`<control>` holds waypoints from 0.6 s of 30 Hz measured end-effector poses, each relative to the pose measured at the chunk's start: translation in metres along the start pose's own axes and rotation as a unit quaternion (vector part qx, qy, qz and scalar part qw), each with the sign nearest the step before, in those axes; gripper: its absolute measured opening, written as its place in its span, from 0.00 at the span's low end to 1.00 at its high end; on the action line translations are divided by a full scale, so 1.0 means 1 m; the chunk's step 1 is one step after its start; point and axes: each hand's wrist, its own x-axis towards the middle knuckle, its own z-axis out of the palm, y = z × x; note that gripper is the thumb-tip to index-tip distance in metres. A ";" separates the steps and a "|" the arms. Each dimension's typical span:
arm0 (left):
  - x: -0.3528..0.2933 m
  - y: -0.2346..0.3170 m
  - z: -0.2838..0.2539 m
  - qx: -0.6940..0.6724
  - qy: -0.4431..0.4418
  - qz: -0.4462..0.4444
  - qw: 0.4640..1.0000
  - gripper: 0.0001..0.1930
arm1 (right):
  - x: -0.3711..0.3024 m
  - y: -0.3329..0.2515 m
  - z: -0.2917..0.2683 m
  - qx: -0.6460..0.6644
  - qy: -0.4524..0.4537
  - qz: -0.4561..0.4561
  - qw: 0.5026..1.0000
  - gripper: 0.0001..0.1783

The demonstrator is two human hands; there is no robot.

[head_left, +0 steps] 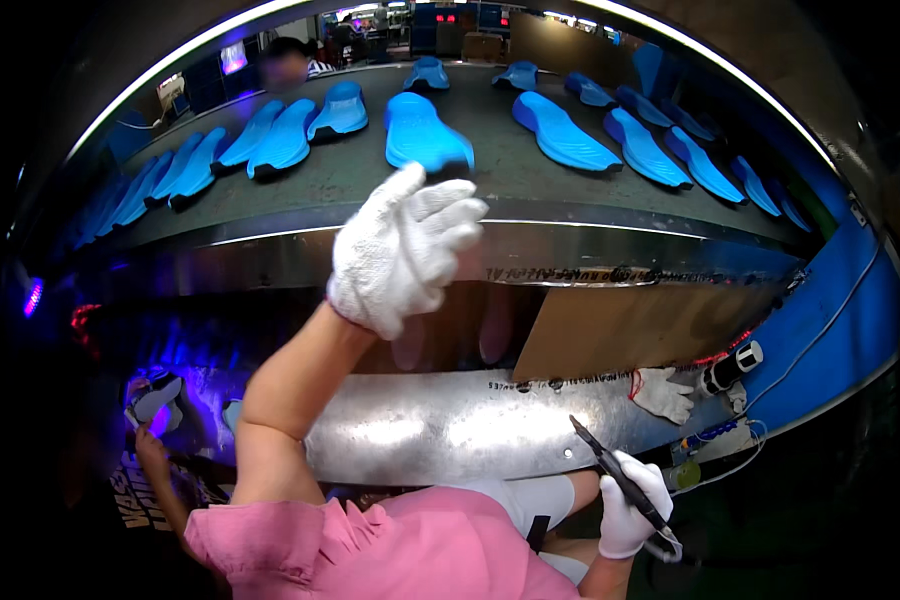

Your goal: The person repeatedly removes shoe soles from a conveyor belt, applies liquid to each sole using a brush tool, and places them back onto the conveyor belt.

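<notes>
My left hand [405, 250], in a white knit glove, is raised at the near edge of the conveyor belt. Its fingers are spread and half bent just below a blue shoe sole [420, 128] with a black underside. The fingertips reach the sole's near end; whether they touch it I cannot tell. At lower right my right hand [632, 505], also gloved in white, is closed around a black pen-shaped tool [625, 480]. The tool's thin tip points up and left over a shiny metal ledge [420, 425].
More blue soles [560, 135] lie spread along the dark belt [345, 180]. A brown cardboard sheet [610, 335] leans under the belt's edge. On the ledge's right lie a spare white glove [662, 394] and a black-and-white cylinder [733, 366]. Another person's hand [152, 452] is at left under violet light.
</notes>
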 end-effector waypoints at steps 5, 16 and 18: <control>0.009 0.094 0.052 0.903 0.203 0.187 0.330 0.21 | -0.010 0.014 -0.008 0.034 0.124 0.116 0.985 0.11; 0.017 0.192 0.011 0.905 0.417 0.032 -0.079 0.14 | -0.009 0.038 0.011 0.242 0.179 0.246 0.921 0.10; -0.004 0.182 0.040 0.776 0.451 0.242 0.368 0.18 | -0.010 0.045 0.009 0.270 0.179 0.279 0.904 0.11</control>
